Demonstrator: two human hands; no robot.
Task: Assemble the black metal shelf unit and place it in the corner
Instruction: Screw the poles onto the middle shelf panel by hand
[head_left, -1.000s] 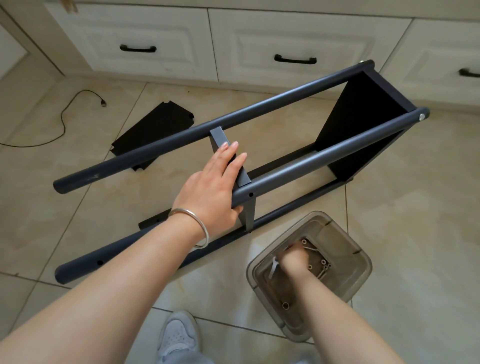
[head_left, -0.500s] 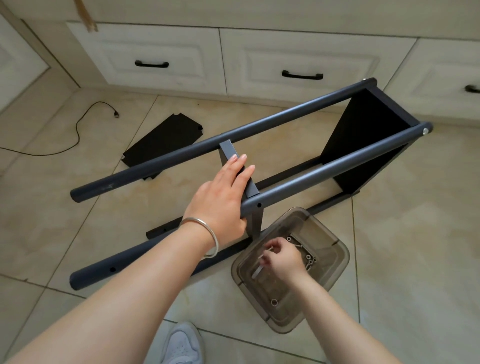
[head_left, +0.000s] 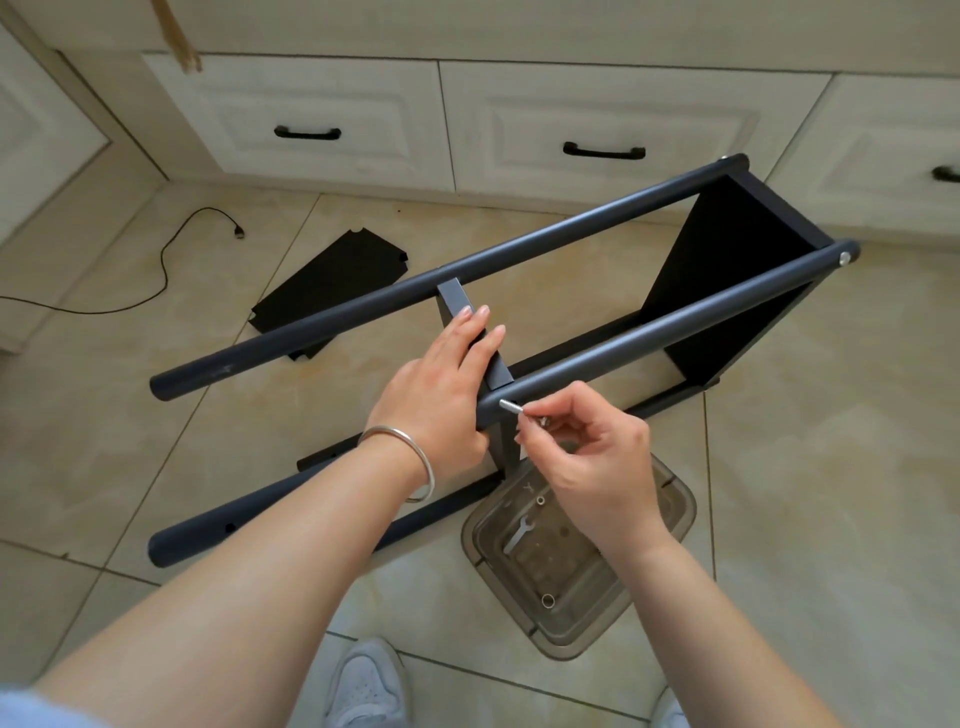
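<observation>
While the half-built shelf unit (head_left: 519, 291) lies on its side on the tiled floor (head_left: 805, 467), the left hand (head_left: 441, 395) rests on it with straight fingers (head_left: 470, 332) laid flat along the grey shelf panel (head_left: 470, 332) set crosswise between the two upper tubes, the heel of the hand against the nearer tube (head_left: 660, 332). The right hand (head_left: 592, 457) pinches a small silver bolt (head_left: 511, 407) between thumb and forefinger, the other fingers loosely curled, and the bolt's tip meets the side of that nearer tube just beside the panel's end (whether it has entered a hole cannot be told). A black end shelf (head_left: 727, 280) is fixed at the far right of the frame, with a silver bolt head (head_left: 845, 257) showing at the tube's end there. The farther tube (head_left: 441, 275) runs parallel, and two lower tubes lie on the floor. Directly below the right hand sits a clear plastic container (head_left: 675, 499) holding a small spanner (head_left: 517, 535) and a few washers. A loose black shelf panel (head_left: 332, 275) lies flat on the floor beyond the frame, near a black cable (head_left: 166, 270). White drawers (head_left: 597, 124) with black handles line the back. A grey shoe (head_left: 366, 680) shows at the bottom edge.
</observation>
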